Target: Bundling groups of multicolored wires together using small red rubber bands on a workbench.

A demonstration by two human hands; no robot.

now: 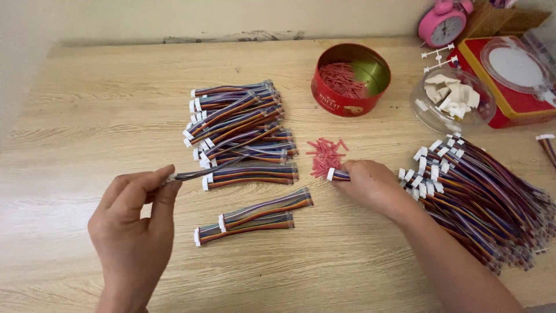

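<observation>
My left hand (136, 223) pinches one end of a ribbon cable (200, 173); my right hand (370, 185) is closed on another cable's white plug (331, 174). Two cables (255, 215) lie between them on the table (87, 116). Beyond: red bits (325, 155), a stack (240, 124), a big heap (480, 191) at right, then a red tin (349, 78).

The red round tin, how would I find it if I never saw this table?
Look to the far side of the wooden table, near the pink alarm clock. The red round tin sits left of a clear bowl of white pieces. It alone is open, shiny inside, holding thin red pieces.
</observation>
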